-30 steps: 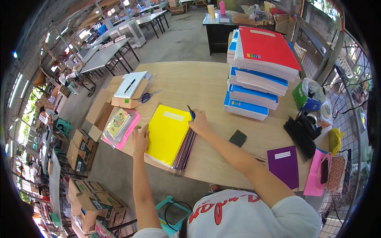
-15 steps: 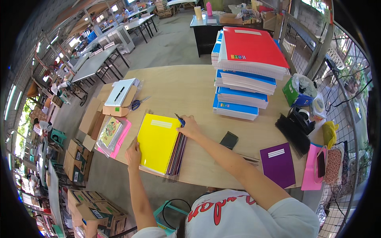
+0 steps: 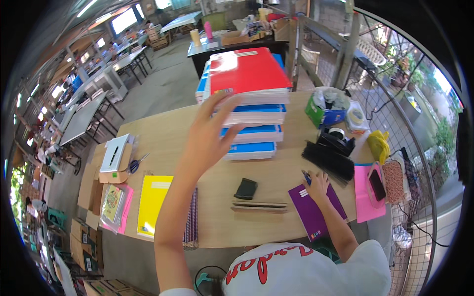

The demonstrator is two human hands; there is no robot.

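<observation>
My left hand (image 3: 211, 130) is raised with its fingers spread in front of the tall stack of notebooks, holding nothing; I cannot tell if a fingertip touches the stack. A red-covered notebook (image 3: 252, 71) tops that stack, above several blue-covered bundles (image 3: 256, 148). My right hand (image 3: 318, 186) rests at the upper edge of the purple notebook (image 3: 311, 209), gripping a small blue-handled tool (image 3: 307, 176) whose exact kind is unclear. At the left, partly behind my left forearm, lies a pile of spiral notebooks with a yellow one (image 3: 153, 197) on top.
Scissors (image 3: 136, 165) lie beside an open carton (image 3: 116, 176). Near the middle sits a small black block (image 3: 245, 188), with thin flat strips (image 3: 259, 206) below. Black spiral bindings (image 3: 328, 160), a tape dispenser (image 3: 338, 143) and a phone (image 3: 377, 185) on a pink sheet are at the right.
Both hands have left the yellow notebook pile. My left hand has risen toward the tall stack; my right hand has moved right to the purple notebook, keeping the blue-handled tool. The view has shifted right.
</observation>
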